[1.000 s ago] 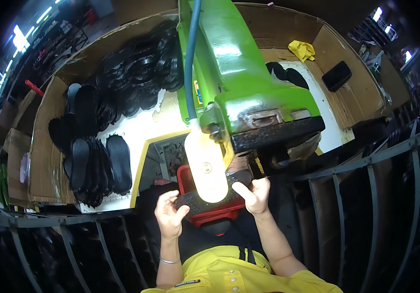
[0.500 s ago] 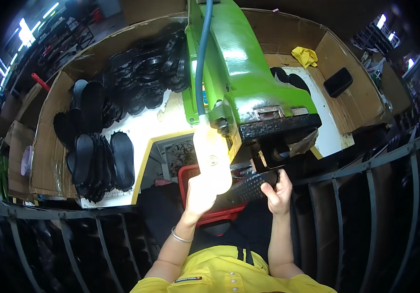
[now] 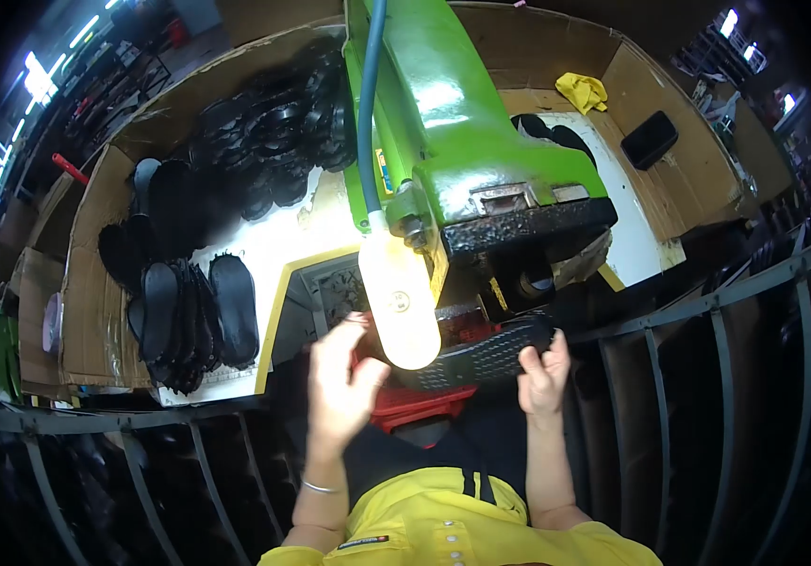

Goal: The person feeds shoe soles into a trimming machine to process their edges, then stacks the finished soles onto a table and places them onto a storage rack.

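Note:
A black shoe sole (image 3: 488,360) with a dotted tread lies sideways below the head of a green machine (image 3: 490,156). My right hand (image 3: 544,379) pinches the sole's right end between thumb and fingers. My left hand (image 3: 341,391) is off the sole, fingers and thumb apart, just left of a bright white lamp (image 3: 400,307) on the machine. The lamp hides the area around the sole's left end. Beneath the sole is a red basket (image 3: 420,407), partly covered by it.
On the left, a cardboard-walled table (image 3: 278,241) bears heaps of black soles (image 3: 278,132) and a standing row of soles (image 3: 174,316). To the right are a yellow cloth (image 3: 582,91) and a black phone-like object (image 3: 650,141). Metal rails (image 3: 717,302) curve around both sides.
My left hand has moved left from behind the lamp and opened. The sole has tilted, showing more tread, while my right hand keeps its end. The whole view shifted slightly.

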`<state>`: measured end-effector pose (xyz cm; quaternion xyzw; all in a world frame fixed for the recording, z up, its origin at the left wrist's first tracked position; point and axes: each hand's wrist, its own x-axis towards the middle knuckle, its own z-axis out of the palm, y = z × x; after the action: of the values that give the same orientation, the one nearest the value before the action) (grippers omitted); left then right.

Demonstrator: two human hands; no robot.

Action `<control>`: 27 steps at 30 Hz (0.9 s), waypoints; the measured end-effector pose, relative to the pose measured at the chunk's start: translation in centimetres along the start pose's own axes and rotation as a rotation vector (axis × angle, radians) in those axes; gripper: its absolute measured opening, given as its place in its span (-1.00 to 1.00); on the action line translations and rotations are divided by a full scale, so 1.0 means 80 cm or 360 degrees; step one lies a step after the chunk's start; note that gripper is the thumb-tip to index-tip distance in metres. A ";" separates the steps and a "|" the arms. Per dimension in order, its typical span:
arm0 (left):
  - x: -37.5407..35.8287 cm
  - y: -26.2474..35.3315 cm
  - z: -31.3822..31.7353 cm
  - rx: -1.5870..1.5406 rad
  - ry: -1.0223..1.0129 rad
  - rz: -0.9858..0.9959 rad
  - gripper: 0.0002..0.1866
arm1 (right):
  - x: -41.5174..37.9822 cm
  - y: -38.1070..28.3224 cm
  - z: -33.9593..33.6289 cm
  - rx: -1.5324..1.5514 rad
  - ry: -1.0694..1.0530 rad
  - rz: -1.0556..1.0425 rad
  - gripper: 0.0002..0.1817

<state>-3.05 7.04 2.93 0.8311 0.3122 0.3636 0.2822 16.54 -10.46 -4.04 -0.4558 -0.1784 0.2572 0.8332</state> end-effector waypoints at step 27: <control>-0.018 -0.045 0.019 -0.1203 0.0150 -0.0651 -0.78 | 0.021 0.026 0.093 0.0096 -0.0151 0.0143 -0.71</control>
<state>-3.79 8.00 -1.07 0.5728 0.3279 0.4266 0.6183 13.36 -3.59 -1.82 -0.4252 -0.1892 0.3209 0.8249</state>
